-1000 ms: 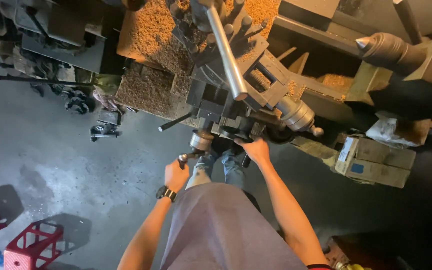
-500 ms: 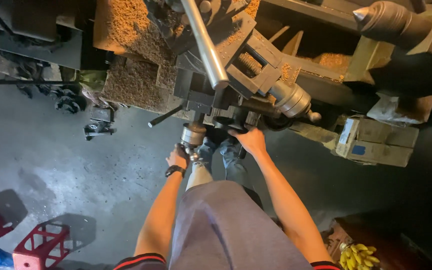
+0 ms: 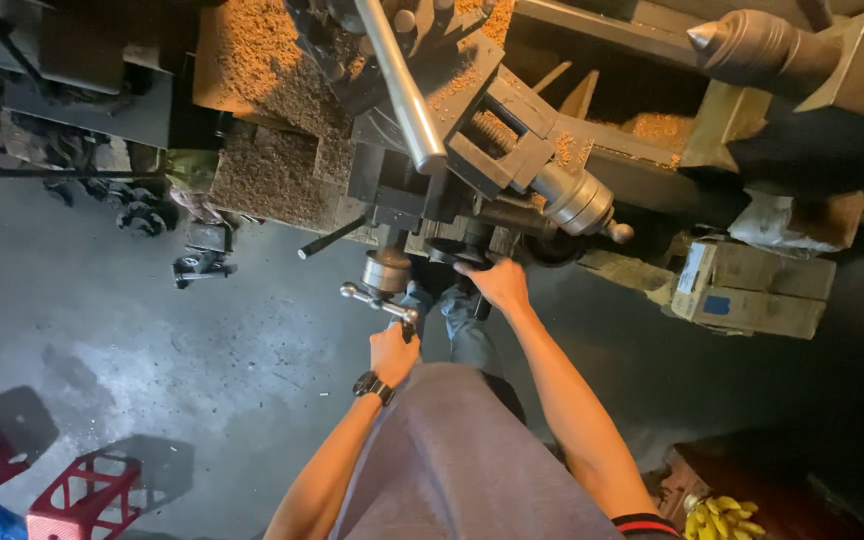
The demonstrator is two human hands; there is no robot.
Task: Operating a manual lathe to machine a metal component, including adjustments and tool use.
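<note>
Centrally, a metal crank handle [image 3: 380,300] with a round boss above it sits at the front edge of a lathe carriage [image 3: 472,170], low on the machine's near face. Left hand [image 3: 393,352]: closed around the lower end of the crank handle, wrist bearing a dark watch [image 3: 372,386]. Right hand [image 3: 495,283]: just right of the crank, fingers curled over a dark handwheel [image 3: 457,250] on the same face; how firm the grip is cannot be told. Above the crank: a long bright steel bar [image 3: 402,85] lying across the carriage. Right of the crank: a silver dial with a small knob [image 3: 580,200], then the pointed tailstock centre [image 3: 742,40]. Around and left of the carriage: heaps of brown swarf [image 3: 262,170]. Further left of the crank, on the grey floor [image 3: 152,340]: two red stools [image 3: 82,495]. Right of the crank, lower: cardboard boxes [image 3: 752,290]. Risks, as judged: both hands work close beneath the bar, so a slip off the crank could carry knuckles into the carriage edges or swarf; loose chips could cut bare skin; the watch could catch on the protruding handle; overturning the crank could drive the carriage too far.
</note>
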